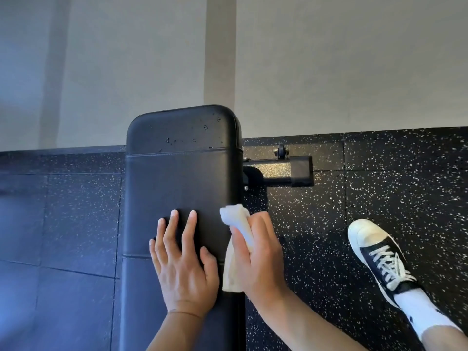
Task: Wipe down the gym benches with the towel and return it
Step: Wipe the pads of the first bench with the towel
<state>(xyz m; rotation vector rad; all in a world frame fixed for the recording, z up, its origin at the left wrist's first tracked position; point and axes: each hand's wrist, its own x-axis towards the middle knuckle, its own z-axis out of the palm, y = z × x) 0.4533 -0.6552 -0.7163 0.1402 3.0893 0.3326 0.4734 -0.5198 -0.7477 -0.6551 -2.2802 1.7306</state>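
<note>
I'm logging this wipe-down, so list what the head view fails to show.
- Bench: near end cut off by the bottom edge; most of the frame hidden under the pad.
- Towel: middle hidden inside the right hand.
- Pad under the left hand: covered.
- Towel's return spot: out of frame.

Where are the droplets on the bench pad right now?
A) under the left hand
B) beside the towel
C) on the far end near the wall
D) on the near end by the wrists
C: the droplets speckle the far end of the bench pad, well beyond the left hand and the towel gripped in the right hand.
</note>
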